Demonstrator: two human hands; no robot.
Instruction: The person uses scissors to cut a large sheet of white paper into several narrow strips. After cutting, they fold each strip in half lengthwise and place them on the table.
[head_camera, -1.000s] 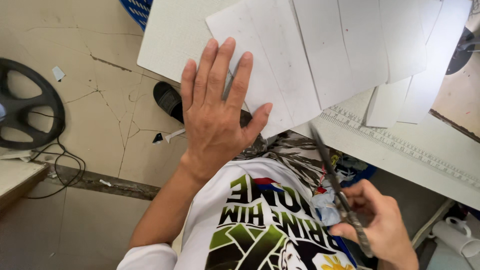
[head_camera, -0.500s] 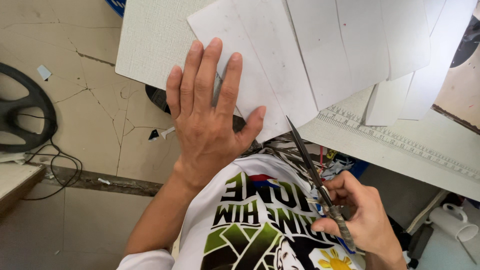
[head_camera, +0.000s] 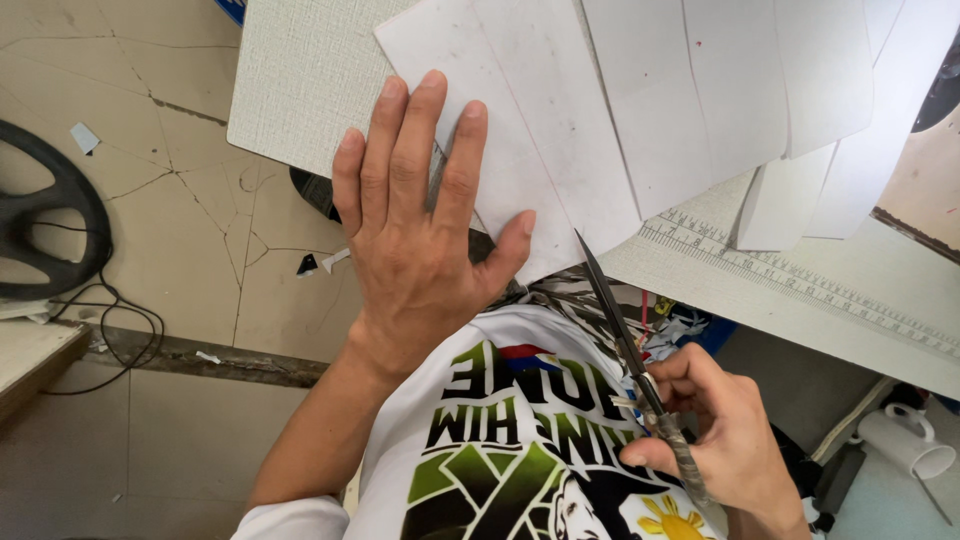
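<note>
We are pressing our left hand (head_camera: 420, 240) flat, fingers spread, on the overlapping white paper sheets (head_camera: 560, 140), probably to be keeping them from sliding on the textured white board (head_camera: 300, 80) at 11 o'clock. At 5 o'clock our right hand (head_camera: 720, 440) is curling its fingers tightly around the handles of the scissors (head_camera: 625, 340) (blades looking closed), tip pointing toward the sheets' near edge. A ruler (head_camera: 800, 285) is lying at 3 o'clock. We are seeing no containers holding anything.
</note>
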